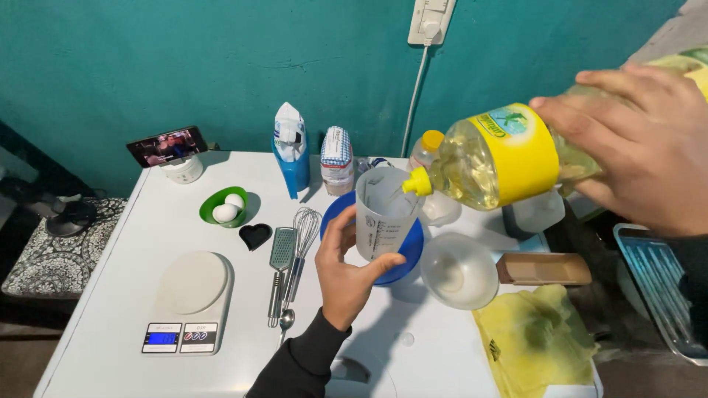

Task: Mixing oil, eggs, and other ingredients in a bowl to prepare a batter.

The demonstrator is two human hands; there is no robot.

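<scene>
Left hand (345, 273) grips measuring cup (383, 221); right hand (634, 147) grips tilted yellow-labelled oil bottle (490, 158).

A measuring cup (383, 217) is set at the middle of the counter (110, 295), over a plate (407, 258). A scale (189, 302) is found at 8 o'clock, a bowl of eggs (225, 207) at 10, an empty bowl (459, 270) at 4, and a tilted oil bottle (490, 157) at 2.

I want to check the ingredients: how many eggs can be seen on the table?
2. Both eggs lie in the green bowl at the table's back left: one behind, one in front, touching. More may be hidden elsewhere.
</scene>
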